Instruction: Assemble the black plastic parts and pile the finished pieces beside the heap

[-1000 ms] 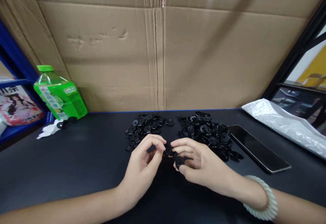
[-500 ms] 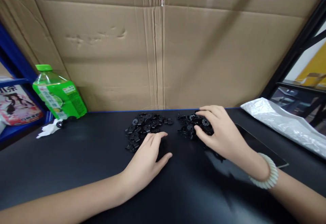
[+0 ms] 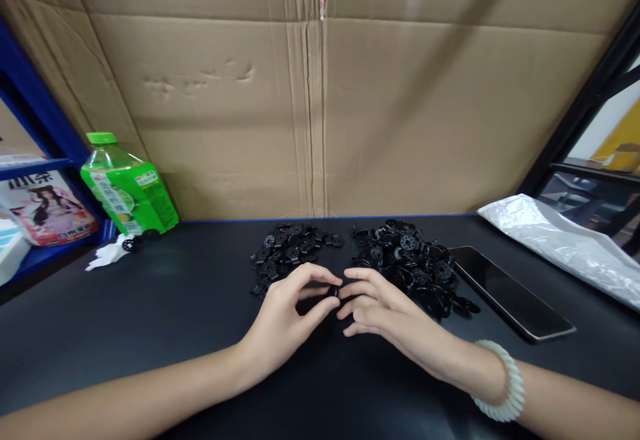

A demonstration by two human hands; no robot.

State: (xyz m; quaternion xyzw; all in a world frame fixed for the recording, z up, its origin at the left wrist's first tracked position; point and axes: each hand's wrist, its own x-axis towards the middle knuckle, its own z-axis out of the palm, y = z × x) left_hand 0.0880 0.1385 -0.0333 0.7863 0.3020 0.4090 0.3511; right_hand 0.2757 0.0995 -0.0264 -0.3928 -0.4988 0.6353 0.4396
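My left hand (image 3: 280, 310) pinches a small black plastic part (image 3: 333, 291) between thumb and fingers, just above the dark tabletop. Little of the part shows, and its full shape is hidden. My right hand (image 3: 387, 303) is right beside it, fingers apart and lightly curved toward the part; whether they touch it I cannot tell. Behind my left hand lies a pile of black round parts with holes (image 3: 287, 251). Beyond my right hand spreads a second, larger heap of black disc-shaped parts (image 3: 407, 257).
A phone (image 3: 515, 293) lies right of the larger heap, beside a silvery plastic bag (image 3: 565, 243). On the left stand a green bottle (image 3: 130, 190) and a white crumpled piece (image 3: 107, 253) with black wheel-like parts. A cardboard wall (image 3: 225, 120) closes the back.
My right hand has come from the right heap leftward and nearer, to my left hand. The left thumb and fingers have closed on a small black part. The view has shifted slightly.
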